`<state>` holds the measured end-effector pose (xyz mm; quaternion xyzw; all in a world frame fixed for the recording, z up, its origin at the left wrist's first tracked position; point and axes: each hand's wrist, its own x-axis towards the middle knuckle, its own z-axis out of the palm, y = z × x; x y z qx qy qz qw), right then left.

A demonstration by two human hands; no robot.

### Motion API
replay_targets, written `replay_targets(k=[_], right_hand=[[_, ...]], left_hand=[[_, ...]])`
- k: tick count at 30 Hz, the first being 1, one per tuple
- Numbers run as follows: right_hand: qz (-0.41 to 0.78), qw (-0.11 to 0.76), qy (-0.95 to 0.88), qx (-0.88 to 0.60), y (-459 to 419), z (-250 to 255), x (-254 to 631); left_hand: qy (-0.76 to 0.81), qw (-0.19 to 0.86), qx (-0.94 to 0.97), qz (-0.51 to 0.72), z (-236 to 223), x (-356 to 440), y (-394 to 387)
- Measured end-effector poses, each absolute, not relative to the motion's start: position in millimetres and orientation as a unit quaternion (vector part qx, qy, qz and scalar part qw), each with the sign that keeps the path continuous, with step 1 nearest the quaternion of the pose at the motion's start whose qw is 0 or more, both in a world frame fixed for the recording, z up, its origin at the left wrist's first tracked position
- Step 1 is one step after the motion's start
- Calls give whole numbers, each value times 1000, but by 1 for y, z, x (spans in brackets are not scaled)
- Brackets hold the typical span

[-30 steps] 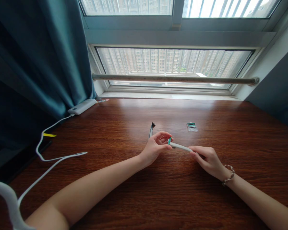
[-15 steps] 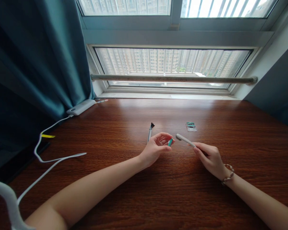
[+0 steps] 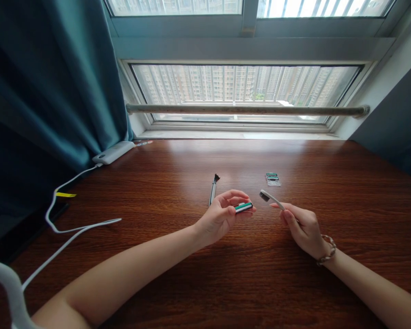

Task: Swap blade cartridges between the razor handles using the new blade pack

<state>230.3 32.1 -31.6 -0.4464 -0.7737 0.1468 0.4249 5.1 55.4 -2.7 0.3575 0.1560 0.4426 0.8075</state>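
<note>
Over the middle of the table, my left hand [image 3: 221, 214] is closed on a razor cartridge [image 3: 244, 208] with a green strip, pinched between thumb and fingers. To its right, my right hand [image 3: 303, 226] grips a white toothbrush [image 3: 276, 201] by its handle. The brush head has dark bristles and points left toward the cartridge, with a gap between them. Behind my left hand lies a razor handle [image 3: 213, 189] with a black top end; its lower end is hidden by the hand. A clear case [image 3: 272, 179] holding green-striped cartridges lies beyond the toothbrush.
A white power strip or box [image 3: 114, 153] sits at the table's far left beside the blue curtain [image 3: 65, 91]. From it a white cable [image 3: 50, 214] loops over the left side. A white curved stand [image 3: 7, 283] is at the lower left. A rail [image 3: 246, 110] crosses the window.
The cartridge has turned in my left fingers, so its long green-striped side now faces me. The toothbrush has rotated and shifted slightly right, and its bristles show.
</note>
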Motion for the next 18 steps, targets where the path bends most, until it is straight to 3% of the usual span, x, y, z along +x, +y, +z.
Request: replay_targets(k=[18], right_hand=[[89,381,-823,-412,32,-31,228]], left_hand=[[216,771,380,464,-8,8,59]])
